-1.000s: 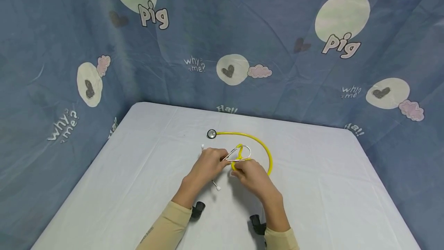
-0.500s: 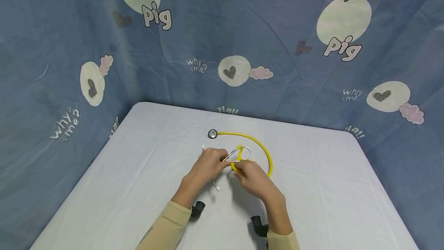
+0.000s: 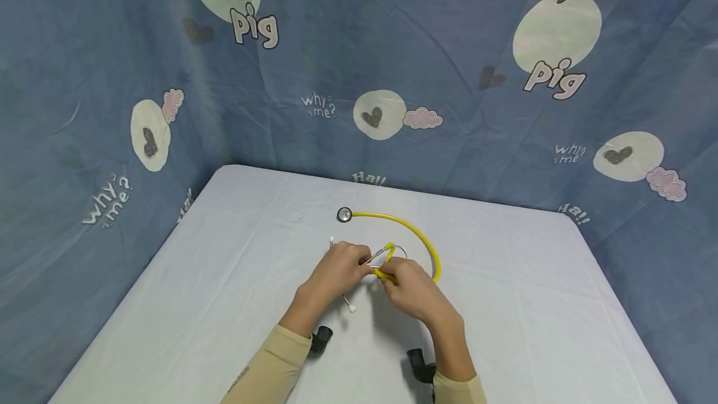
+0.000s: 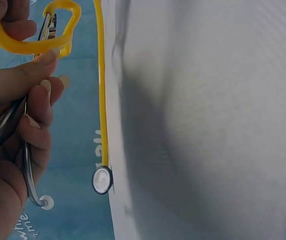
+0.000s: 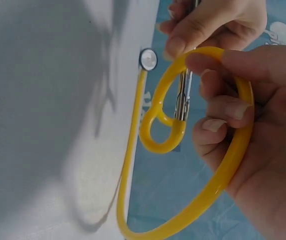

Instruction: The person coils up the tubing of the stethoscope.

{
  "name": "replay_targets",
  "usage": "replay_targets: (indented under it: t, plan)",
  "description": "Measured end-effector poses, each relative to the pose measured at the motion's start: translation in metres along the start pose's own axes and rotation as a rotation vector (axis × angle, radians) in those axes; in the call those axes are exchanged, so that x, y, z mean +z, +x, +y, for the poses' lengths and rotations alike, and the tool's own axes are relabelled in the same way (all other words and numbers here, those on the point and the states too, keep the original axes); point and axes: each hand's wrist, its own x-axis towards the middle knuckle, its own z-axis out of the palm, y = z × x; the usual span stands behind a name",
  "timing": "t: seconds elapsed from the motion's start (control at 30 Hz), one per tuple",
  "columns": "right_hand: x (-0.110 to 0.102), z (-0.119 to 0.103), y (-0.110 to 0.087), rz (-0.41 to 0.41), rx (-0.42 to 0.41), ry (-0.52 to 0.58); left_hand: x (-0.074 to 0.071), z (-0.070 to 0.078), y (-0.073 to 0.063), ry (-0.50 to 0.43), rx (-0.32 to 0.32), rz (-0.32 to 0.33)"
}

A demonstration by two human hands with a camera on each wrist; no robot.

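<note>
Both hands work on a yellow stethoscope over the middle of the table. My left hand (image 3: 340,267) grips its metal ear tubes (image 4: 28,172), with a white eartip (image 3: 352,308) sticking out below the hand and another beyond it. My right hand (image 3: 412,285) pinches the yellow tubing (image 5: 203,202) between thumb and fingers, close beside the left fingertips. In the right wrist view the tubing bends in a loop, and its forked end meets the metal tubes. The round chest piece (image 3: 344,214) lies farther back on the table, joined by a curve of tubing.
A white cloth covers the table (image 3: 538,304). Behind it and at the sides hangs a blue printed curtain (image 3: 460,92). A black wrist mount (image 3: 321,340) shows under the left forearm, and another black mount (image 3: 419,366) by the right one.
The forked end of the tubing and the metal loop have tipped slightly toward me, and the right hand now covers more of the loop. Both hands keep their hold; the chest piece has barely shifted.
</note>
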Motion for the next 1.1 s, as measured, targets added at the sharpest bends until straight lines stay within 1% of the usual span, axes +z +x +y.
replay_targets:
  t: [0.23, 0.33, 0.47, 0.57, 0.63, 0.73, 0.93, 1.0, 1.1]
  plan:
    - [-0.005, 0.0, -0.001, 0.106, -0.052, 0.005, -0.003, 0.003, 0.001, -0.012, 0.009, -0.027]
    - [-0.007, 0.0, -0.002, 0.127, -0.079, 0.012, -0.005, 0.003, 0.001, -0.018, 0.016, -0.031]
    - [-0.009, 0.003, -0.003, 0.143, -0.097, 0.071, -0.007, 0.004, 0.0, -0.059, 0.024, -0.045]
    - [-0.011, 0.006, -0.003, 0.167, -0.094, 0.11, -0.008, 0.006, -0.001, -0.091, 0.052, -0.073]
    - [-0.011, 0.008, -0.003, 0.188, -0.091, 0.111, -0.007, 0.007, -0.001, -0.105, 0.079, -0.097]
    - [-0.011, 0.011, -0.003, 0.236, -0.111, 0.079, -0.004, 0.008, 0.0, -0.109, 0.115, -0.117]
    - [-0.01, 0.017, -0.001, 0.414, -0.198, -0.099, 0.001, 0.009, 0.0, -0.108, 0.157, -0.143]
    - [-0.009, 0.019, -0.001, 0.449, -0.193, -0.123, 0.003, 0.009, 0.0, -0.113, 0.161, -0.158]
    - [-0.009, 0.021, -0.002, 0.461, -0.164, -0.102, 0.004, 0.011, 0.0, -0.121, 0.16, -0.171]
